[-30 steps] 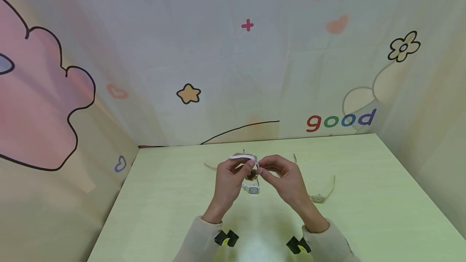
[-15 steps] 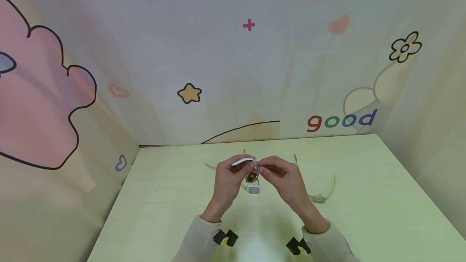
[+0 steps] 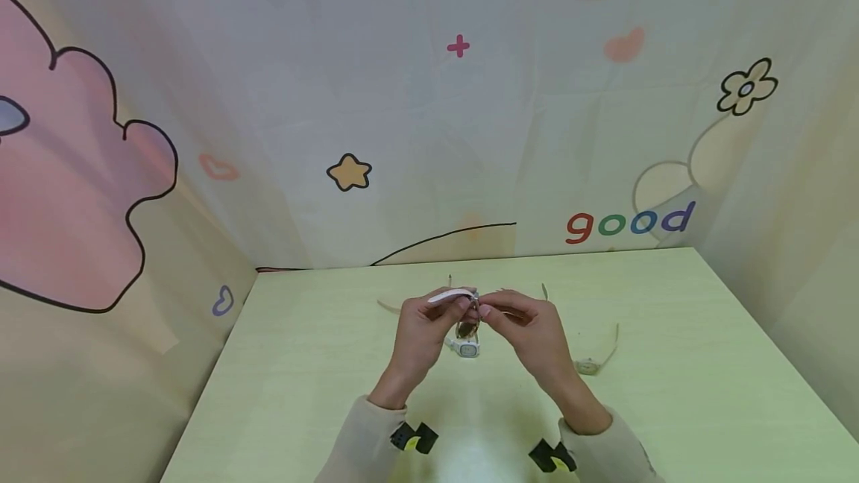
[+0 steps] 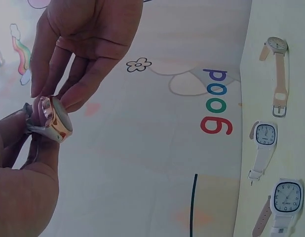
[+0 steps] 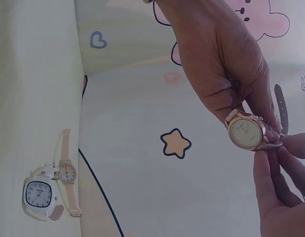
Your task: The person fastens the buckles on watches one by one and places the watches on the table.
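A rose-gold wristwatch (image 3: 466, 329) with a pale round dial hangs between both hands, its white strap (image 3: 451, 294) curving up over the left fingers. My left hand (image 3: 423, 338) grips the strap between thumb and fingers. On the other side, my right hand (image 3: 533, 330) pinches the band near its joined part. In the right wrist view the watch's dial (image 5: 245, 132) faces the camera, and a strap end (image 5: 282, 109) sticks up beyond the fingers. The left wrist view shows the watch case (image 4: 56, 118) edge-on; fingers hide most of the fastening.
On the pale table (image 3: 288, 393) lie several other watches. A white square watch (image 3: 467, 349) is just below the hands, and a light-strapped round watch (image 3: 587, 367) lies right of the right wrist. A printed cloth wall (image 3: 403, 95) stands behind the table.
The right hand has shifted slightly to the right along the band. The watch case has turned a little below the fingers. The left hand keeps its grip on the strap.
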`<action>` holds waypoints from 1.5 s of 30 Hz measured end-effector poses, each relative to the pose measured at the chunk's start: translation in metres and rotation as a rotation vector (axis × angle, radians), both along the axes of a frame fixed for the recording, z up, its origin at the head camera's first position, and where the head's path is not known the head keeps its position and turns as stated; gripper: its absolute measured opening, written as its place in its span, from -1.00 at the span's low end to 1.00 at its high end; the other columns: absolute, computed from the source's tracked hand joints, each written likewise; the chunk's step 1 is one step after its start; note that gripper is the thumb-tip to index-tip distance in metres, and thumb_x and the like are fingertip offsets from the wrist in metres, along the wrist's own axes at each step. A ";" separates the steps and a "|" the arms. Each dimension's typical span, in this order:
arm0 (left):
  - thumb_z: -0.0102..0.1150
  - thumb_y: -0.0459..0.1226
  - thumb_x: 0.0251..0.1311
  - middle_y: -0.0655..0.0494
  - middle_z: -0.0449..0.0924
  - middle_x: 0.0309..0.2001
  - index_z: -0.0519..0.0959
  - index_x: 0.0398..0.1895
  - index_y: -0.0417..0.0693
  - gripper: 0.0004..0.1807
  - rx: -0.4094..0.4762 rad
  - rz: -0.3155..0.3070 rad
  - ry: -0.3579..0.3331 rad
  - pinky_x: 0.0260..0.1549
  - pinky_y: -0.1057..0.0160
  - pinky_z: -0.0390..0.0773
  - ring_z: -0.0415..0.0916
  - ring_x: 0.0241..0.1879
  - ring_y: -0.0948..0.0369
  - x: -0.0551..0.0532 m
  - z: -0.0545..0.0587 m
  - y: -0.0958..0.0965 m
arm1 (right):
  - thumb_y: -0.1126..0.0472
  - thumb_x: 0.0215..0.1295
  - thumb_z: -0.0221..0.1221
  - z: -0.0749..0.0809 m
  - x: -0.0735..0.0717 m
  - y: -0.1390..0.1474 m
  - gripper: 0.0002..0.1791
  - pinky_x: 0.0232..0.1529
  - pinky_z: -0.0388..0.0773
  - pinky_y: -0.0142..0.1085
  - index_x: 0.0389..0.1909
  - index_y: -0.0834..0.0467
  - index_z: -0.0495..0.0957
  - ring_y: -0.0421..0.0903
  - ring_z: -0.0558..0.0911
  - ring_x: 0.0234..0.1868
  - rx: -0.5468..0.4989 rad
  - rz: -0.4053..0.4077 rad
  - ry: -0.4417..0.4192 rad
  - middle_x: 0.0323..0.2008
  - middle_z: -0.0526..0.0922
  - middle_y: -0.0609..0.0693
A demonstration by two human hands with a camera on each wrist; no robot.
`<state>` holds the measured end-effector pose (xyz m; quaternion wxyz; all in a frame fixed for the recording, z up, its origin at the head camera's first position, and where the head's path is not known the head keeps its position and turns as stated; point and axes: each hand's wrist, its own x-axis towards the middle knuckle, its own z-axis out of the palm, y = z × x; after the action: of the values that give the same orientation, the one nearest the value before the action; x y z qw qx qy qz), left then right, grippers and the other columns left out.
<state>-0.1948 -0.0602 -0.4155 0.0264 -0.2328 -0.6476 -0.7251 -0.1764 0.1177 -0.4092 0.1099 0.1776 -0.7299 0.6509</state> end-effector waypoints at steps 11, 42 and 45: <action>0.27 -0.26 0.25 -0.12 0.67 0.00 0.65 0.05 -0.17 -0.68 -0.049 -0.041 -0.050 -0.01 0.25 0.64 0.67 -0.08 0.25 0.001 0.001 -0.005 | 0.22 0.26 0.31 0.004 0.002 0.001 -0.80 -0.07 0.65 -0.40 -0.14 0.20 0.71 -0.25 0.73 -0.16 -0.005 -0.064 -0.043 -0.18 0.73 0.13; 0.23 -0.34 0.28 -0.26 0.61 -0.07 0.64 0.04 -0.21 -0.72 -0.095 -0.074 -0.007 -0.16 0.25 0.70 0.69 -0.21 0.28 0.001 -0.001 0.001 | 0.37 0.21 0.32 0.001 0.001 -0.006 -0.87 -0.33 0.68 -0.43 -0.22 0.20 0.69 -0.33 0.66 -0.24 0.032 -0.243 0.224 -0.24 0.71 0.10; 0.22 -0.36 0.28 -0.23 0.61 -0.07 0.64 0.03 -0.20 -0.73 -0.123 -0.069 -0.009 -0.17 0.26 0.70 0.69 -0.21 0.23 0.001 -0.002 0.001 | 0.43 0.15 0.34 0.003 0.001 -0.008 -0.85 -0.32 0.64 -0.50 -0.27 0.19 0.69 -0.32 0.57 -0.22 0.058 -0.297 0.273 -0.28 0.68 0.05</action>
<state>-0.1939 -0.0587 -0.4174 -0.0158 -0.2529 -0.6826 -0.6854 -0.1753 0.1097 -0.4067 0.2974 0.1577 -0.7448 0.5761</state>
